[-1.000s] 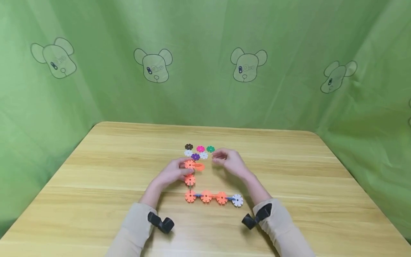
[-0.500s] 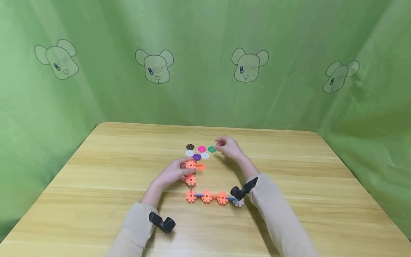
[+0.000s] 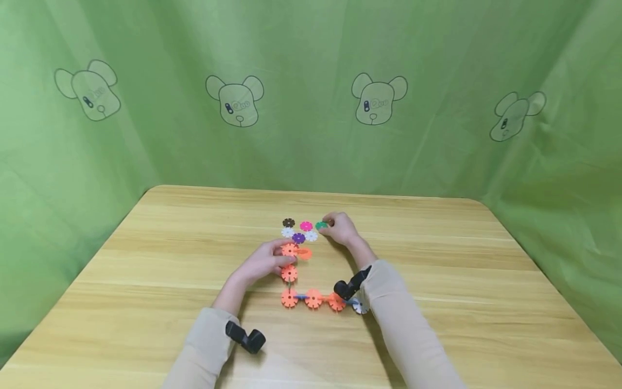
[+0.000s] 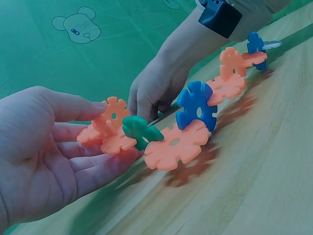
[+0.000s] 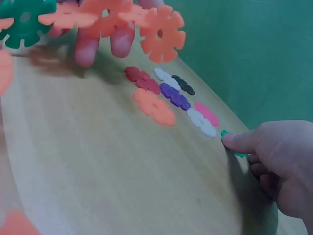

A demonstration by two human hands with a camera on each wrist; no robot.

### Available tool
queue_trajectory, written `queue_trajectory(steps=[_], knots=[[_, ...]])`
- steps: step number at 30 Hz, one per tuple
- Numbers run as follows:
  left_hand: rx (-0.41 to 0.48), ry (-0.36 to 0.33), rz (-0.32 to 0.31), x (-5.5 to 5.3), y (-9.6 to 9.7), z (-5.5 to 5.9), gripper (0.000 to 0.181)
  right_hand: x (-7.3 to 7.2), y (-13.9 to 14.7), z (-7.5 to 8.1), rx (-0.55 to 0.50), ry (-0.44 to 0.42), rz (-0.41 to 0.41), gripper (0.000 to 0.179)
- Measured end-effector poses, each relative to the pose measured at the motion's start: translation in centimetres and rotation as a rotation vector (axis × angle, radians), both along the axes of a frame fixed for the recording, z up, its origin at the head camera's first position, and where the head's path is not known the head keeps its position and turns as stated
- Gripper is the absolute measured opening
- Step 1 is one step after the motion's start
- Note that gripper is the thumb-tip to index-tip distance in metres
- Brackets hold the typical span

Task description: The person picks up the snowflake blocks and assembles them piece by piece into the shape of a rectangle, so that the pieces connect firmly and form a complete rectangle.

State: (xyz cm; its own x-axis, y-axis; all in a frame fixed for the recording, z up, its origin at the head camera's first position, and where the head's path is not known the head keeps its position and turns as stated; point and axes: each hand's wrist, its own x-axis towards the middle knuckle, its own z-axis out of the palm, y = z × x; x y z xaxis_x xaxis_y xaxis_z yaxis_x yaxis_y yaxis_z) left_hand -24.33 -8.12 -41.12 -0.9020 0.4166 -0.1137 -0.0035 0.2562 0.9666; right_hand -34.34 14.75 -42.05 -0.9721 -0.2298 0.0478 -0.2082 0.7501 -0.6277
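Observation:
My left hand (image 3: 264,260) grips one end of a chain of interlocking plastic snowflake discs (image 3: 313,298), thumb and fingers round its orange discs. The chain turns a corner and runs right to a white disc (image 3: 360,307); orange discs are linked by green and blue ones, and the left wrist view shows a blue disc (image 4: 196,106) standing on edge. Farther back, my right hand (image 3: 342,229) pinches a loose green snowflake disc (image 3: 320,225) at the right of the loose discs. In the right wrist view its thumb covers much of that green disc (image 5: 239,154).
Beside the green disc lie loose brown (image 3: 289,222), pink (image 3: 306,226), purple (image 3: 298,238) and white (image 3: 311,236) discs. The right wrist view also shows red discs (image 5: 142,80) and an orange disc (image 5: 154,106) on the wooden table (image 3: 194,216). Green cloth (image 3: 311,151) hangs behind.
My right hand has reached away to the green disc, and its fingers have closed on it. The right wrist camera now overlaps the chain's right part. My left hand stays on the chain.

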Motion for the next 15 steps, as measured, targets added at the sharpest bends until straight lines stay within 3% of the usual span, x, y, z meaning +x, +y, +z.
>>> queue_trajectory(steps=[9,15], knots=[[0.007,-0.008,-0.011,0.1,0.1,0.1,0.062,0.4,0.1,0.7,-0.079,-0.117,-0.047,0.033],[0.016,-0.006,-0.007,0.1,0.0,0.0,0.062,1.4,0.9,1.0,-0.187,-0.107,-0.008,0.026]])
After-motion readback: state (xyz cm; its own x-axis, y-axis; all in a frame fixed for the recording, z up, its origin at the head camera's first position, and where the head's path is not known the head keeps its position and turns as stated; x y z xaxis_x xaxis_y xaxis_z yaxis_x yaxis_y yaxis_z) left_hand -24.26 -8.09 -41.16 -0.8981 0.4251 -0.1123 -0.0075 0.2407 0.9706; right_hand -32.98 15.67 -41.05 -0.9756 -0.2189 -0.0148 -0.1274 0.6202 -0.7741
